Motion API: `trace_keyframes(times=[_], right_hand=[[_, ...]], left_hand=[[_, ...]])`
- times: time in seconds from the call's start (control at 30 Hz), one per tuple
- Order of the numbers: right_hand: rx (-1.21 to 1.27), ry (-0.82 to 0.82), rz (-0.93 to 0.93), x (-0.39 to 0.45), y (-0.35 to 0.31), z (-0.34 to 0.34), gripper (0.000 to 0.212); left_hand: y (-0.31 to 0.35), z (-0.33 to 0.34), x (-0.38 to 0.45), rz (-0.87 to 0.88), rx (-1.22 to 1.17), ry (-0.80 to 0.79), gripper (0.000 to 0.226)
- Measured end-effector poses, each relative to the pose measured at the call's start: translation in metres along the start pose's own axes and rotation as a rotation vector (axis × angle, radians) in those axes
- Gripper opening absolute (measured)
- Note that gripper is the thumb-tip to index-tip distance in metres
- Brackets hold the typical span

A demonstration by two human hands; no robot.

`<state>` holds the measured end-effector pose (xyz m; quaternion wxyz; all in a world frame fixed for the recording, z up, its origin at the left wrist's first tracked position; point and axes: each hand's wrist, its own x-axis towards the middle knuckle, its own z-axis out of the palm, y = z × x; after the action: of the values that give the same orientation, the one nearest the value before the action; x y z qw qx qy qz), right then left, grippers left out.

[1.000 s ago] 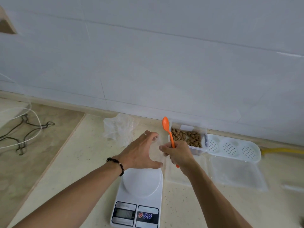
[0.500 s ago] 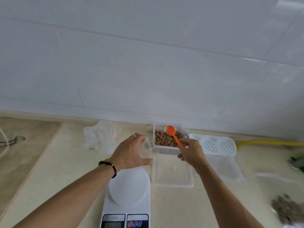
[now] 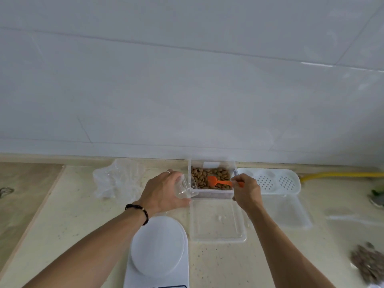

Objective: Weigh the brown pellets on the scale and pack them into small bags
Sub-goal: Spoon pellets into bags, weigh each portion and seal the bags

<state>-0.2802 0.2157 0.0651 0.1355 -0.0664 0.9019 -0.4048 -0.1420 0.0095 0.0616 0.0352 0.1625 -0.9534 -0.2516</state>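
Observation:
Brown pellets [image 3: 202, 175] lie in a clear plastic box [image 3: 212, 194] by the wall. My right hand [image 3: 246, 190] grips an orange spoon [image 3: 219, 182] whose bowl is down among the pellets. My left hand [image 3: 164, 191] holds a small clear bag [image 3: 185, 189] with its mouth against the box's left side. The white scale [image 3: 158, 246] stands below the left hand with nothing on its round platform; its display is cut off at the frame's bottom.
A clear lid [image 3: 216, 221] lies in front of the box. A crumpled heap of clear bags [image 3: 116, 179] sits at the left. A white perforated tray [image 3: 272, 181] and another clear lid [image 3: 288, 210] are at the right. A filled bag of pellets [image 3: 369, 262] lies far right.
The right hand swung the spoon from upright down into the pellets. The left hand carried the bag from above the scale to the box's left side. The camera turned to the right.

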Motion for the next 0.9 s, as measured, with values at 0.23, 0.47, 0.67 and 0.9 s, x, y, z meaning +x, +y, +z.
trace_keyframes(times=[0.23, 0.47, 0.67, 0.9], right_hand=[[0.271, -0.064, 0.168, 0.009, -0.005, 0.017, 0.015], [0.477, -0.071, 0.279, 0.01, 0.005, 0.016, 0.013], [0.662, -0.062, 0.322, 0.007, 0.009, -0.006, 0.01], [0.567, -0.016, 0.091, 0.0, -0.018, -0.036, 0.01]], left_hand=[[-0.012, 0.0, 0.017, 0.004, 0.019, -0.036, 0.071], [-0.015, 0.0, 0.03, 0.002, 0.027, -0.032, 0.075], [-0.006, 0.004, 0.037, -0.007, 0.022, -0.055, 0.079], [0.015, 0.009, 0.048, -0.057, 0.011, 0.008, 0.062]])
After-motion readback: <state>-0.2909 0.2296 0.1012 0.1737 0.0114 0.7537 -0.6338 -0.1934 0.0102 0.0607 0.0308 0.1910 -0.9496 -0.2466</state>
